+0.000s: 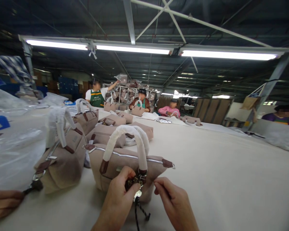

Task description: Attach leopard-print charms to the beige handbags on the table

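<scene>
A beige handbag (125,162) with a silver zipper and brown trim stands upright on the white table. Its looped handles (125,130) are wrapped in white. Thumb and fingers of my left hand (118,195) are closed on a dark bag charm (132,183) with metal fittings, against the bag's front below one handle base. From it hangs a black cord (136,213) with loose ends. To its right my right hand (174,199) is in a pinch beside the bag; whatever sits between its fingertips is too small to make out.
A second beige handbag (65,160) stands at left, its dark cord held by another person's hand (4,205). More bags (106,134) lie behind mine. Clear plastic (16,154) covers the left side. Across the white table (219,166) several people (141,101) work.
</scene>
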`<action>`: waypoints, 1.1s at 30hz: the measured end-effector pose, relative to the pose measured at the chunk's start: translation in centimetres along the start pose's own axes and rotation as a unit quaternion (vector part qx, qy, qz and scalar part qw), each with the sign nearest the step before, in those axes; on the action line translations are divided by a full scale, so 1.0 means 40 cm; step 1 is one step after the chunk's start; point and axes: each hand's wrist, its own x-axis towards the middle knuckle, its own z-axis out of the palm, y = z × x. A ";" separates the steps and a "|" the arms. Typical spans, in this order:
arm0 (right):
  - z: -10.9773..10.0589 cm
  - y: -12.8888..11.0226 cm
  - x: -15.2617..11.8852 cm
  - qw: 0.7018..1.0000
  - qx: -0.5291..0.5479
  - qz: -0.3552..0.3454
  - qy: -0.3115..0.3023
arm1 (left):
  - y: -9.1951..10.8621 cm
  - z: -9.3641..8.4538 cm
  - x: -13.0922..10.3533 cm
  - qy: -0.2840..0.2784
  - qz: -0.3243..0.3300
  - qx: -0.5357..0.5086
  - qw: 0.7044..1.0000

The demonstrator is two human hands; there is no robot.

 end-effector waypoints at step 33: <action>-0.006 0.011 0.017 0.998 -0.017 0.021 -0.053 | -0.008 0.032 0.011 0.033 0.016 0.243 0.969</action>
